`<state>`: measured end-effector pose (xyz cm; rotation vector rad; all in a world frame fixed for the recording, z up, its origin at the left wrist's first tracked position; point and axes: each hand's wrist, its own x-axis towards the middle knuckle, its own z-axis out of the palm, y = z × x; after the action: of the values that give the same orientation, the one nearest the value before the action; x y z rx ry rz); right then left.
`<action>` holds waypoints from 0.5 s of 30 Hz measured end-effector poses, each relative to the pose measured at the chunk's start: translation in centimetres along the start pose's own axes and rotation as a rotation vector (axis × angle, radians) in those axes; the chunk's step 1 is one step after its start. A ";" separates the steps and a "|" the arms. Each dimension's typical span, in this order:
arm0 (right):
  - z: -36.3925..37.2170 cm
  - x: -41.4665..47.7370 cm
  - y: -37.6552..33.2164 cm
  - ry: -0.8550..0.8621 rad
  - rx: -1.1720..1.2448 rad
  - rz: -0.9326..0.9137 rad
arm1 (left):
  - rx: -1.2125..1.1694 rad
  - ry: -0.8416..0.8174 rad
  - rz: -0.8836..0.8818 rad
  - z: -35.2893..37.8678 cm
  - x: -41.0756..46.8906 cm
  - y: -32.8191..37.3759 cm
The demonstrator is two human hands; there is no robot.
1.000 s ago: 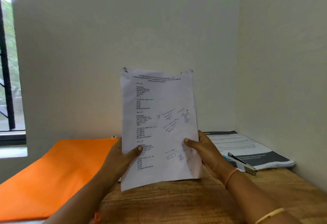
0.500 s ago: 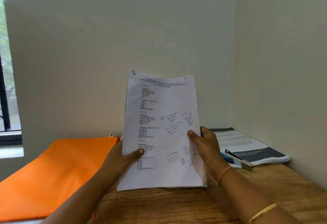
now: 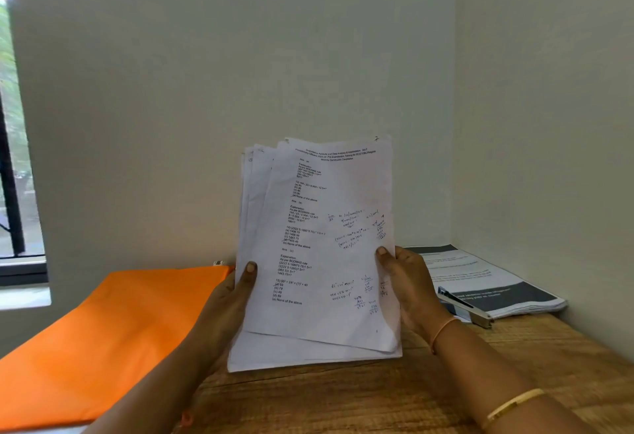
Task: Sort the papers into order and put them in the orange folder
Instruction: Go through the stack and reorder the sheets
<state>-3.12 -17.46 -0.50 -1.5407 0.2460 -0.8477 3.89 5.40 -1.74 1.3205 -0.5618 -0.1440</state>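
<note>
A person holds a stack of papers (image 3: 326, 245) upright in both hands over a wooden table (image 3: 446, 392).

The left hand (image 3: 226, 299) grips the left edge of the stack and the right hand (image 3: 408, 282) grips the right edge. Each thumb presses on the front sheet; the other fingers are curled behind the paper and are mostly hidden. The sheets are not aligned: the front one is tilted, and edges of others show at the upper left and at the bottom. The front sheet carries printed questions and handwritten notes. The orange folder (image 3: 103, 330) lies flat on the table to the left, apart from the papers. At the right, near the corner of the walls, a stapler (image 3: 463, 308) rests against a pile of printed booklets (image 3: 487, 282).
</note>
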 end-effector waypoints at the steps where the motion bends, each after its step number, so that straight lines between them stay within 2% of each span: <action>1: 0.0 0.0 0.0 -0.009 0.002 0.002 | -0.005 0.006 0.000 0.0 0.1 -0.1; 5: -0.1 -0.1 -0.1 -0.035 0.000 0.003 | 0.008 0.029 0.014 0.0 0.2 -0.3; 9: 0.0 0.0 0.0 -0.016 -0.106 -0.040 | 0.054 0.063 0.034 0.1 0.3 -0.5; 15: -1.6 0.6 0.0 0.142 -0.227 -0.073 | 0.146 0.147 0.063 -0.7 0.6 0.0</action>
<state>-3.70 -19.07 -0.42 -1.7098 0.4029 -1.0159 4.72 5.80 -1.67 1.4399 -0.4959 0.0469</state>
